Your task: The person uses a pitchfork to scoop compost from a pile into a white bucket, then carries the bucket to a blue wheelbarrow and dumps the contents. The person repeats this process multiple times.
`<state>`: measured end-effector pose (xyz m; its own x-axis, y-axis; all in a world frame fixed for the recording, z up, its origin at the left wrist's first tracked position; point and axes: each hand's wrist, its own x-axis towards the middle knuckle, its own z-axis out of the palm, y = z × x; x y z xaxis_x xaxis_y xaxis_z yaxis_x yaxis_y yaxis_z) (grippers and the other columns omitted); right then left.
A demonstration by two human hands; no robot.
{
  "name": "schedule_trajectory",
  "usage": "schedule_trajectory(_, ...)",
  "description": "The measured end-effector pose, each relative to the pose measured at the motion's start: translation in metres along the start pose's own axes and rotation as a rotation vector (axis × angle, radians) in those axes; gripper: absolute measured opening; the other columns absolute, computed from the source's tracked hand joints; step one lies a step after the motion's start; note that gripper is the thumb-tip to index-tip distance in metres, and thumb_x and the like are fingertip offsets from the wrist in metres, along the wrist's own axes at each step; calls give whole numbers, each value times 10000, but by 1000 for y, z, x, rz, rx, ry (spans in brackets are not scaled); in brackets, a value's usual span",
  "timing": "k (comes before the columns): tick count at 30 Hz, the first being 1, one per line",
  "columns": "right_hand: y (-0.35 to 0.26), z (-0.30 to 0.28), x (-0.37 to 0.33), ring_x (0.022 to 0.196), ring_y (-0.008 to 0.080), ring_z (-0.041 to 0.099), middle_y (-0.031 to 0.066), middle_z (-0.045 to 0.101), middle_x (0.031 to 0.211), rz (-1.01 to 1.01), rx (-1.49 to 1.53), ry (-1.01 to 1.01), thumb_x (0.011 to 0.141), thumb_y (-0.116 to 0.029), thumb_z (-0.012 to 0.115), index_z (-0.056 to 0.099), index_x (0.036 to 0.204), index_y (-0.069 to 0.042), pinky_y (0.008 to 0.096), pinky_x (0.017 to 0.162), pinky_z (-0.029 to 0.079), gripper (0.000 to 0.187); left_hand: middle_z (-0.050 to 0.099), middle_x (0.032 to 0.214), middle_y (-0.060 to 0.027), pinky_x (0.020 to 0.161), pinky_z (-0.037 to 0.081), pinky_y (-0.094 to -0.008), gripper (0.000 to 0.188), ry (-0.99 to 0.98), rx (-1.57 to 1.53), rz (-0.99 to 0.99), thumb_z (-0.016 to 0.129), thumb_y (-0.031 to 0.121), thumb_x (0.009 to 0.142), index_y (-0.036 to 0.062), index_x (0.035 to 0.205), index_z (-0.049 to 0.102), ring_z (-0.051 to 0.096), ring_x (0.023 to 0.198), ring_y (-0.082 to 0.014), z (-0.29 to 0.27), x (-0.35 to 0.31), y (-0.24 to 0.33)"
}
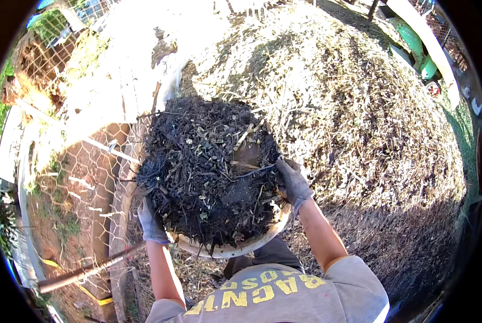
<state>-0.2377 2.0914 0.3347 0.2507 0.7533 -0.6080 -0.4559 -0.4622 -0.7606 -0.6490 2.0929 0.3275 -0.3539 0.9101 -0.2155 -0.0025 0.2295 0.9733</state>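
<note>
So my left hand [154, 222] and right hand [294, 182], gloved, are both curled round a pale tub's rim [243, 249], dark mulch [203, 156] heaped inside, left of the big leafy pile [370, 124].

We see hex-wire fence [104, 167] at left, brown soil [68, 231] showing through; near left, stick [90, 267] and yellow strap [105, 302]. Far right, we note green object [408, 37] beside pale beam [428, 43]; far left, greenery [47, 26] by grid fence [58, 55].
</note>
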Motion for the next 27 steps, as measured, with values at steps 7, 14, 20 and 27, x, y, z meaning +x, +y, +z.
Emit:
schedule_trajectory(7, -191, 63, 102, 588, 122, 555, 24, 622, 720, -152, -79, 49, 867, -320, 655, 641, 993, -3, 280, 488, 433, 342, 655, 1100, -71, 722, 540, -375, 445, -43, -15, -4, 468, 415, 957, 74, 1208, 607, 641, 936, -209, 130, 168, 177)
schedule_trajectory(14, -328, 76, 249, 561, 120, 504, 24, 588, 676, -363, 52, 115, 886, -311, 612, 651, 933, 11, 292, 479, 406, 327, 664, 1042, -75, 661, 532, -347, 385, -146, 14, 79, 500, 365, 940, 70, 1157, 620, 644, 864, -210, 312, 336, 282)
schedule_trajectory(20, -496, 47, 301, 723, 112, 583, 45, 655, 816, -212, 168, 208, 868, -226, 656, 638, 1068, 25, 287, 580, 469, 322, 687, 873, -43, 522, 498, -292, 358, -290, -65, -48, 549, 378, 936, 60, 1058, 660, 632, 664, -163, 490, 418, 392)
schedule_trajectory(27, -678, -74, 388, 663, 66, 530, -4, 640, 793, -332, 210, 300, 926, -260, 605, 663, 953, -7, 233, 584, 425, 260, 584, 697, -21, 416, 415, -281, 329, -489, -81, -155, 510, 373, 958, 72, 922, 637, 541, 516, -140, 746, 443, 482)
